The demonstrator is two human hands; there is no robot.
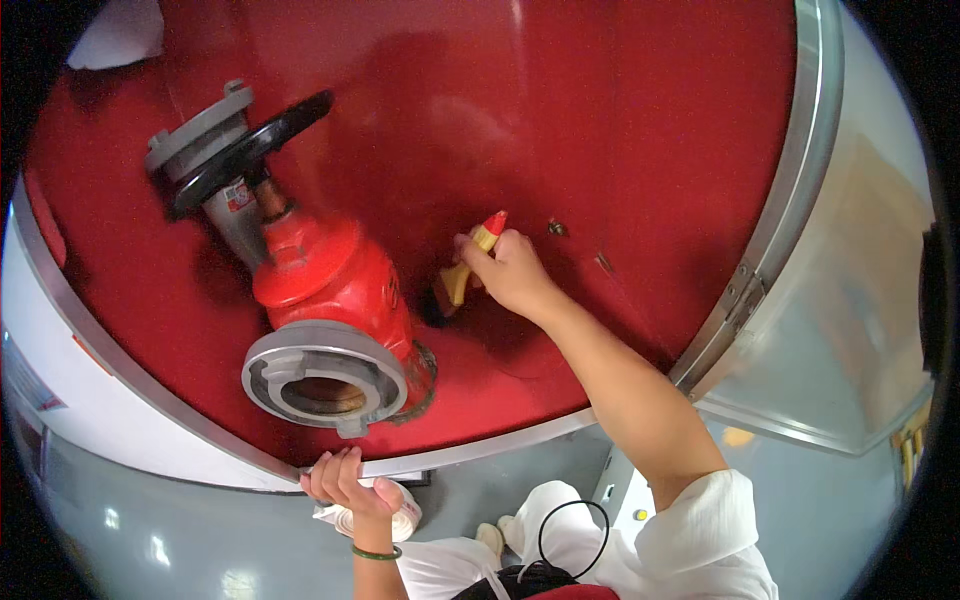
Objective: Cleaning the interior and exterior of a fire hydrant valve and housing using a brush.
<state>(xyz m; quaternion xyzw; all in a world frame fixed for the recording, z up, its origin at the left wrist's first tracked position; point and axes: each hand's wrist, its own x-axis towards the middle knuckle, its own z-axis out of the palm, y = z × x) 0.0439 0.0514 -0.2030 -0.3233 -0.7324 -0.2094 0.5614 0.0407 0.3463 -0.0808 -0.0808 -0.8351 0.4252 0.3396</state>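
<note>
My right hand is shut on the yellow, red-tipped handle of a brush, whose dark bristles point down towards the red cabinet's inside surface. To its left stands a red fire hydrant valve with a black handwheel. A grey metal hose coupling faces me at its near end, and another coupling is at the upper left. My left hand rests with bent fingers on the cabinet's metal front edge, just below the near coupling. What its fingers hold there is partly hidden.
Beneath my left hand, a rolled white fire hose lies on the grey floor. An open, hinged glazed door stands at the right. A white object is at the upper left. A black cable loop hangs before my clothes.
</note>
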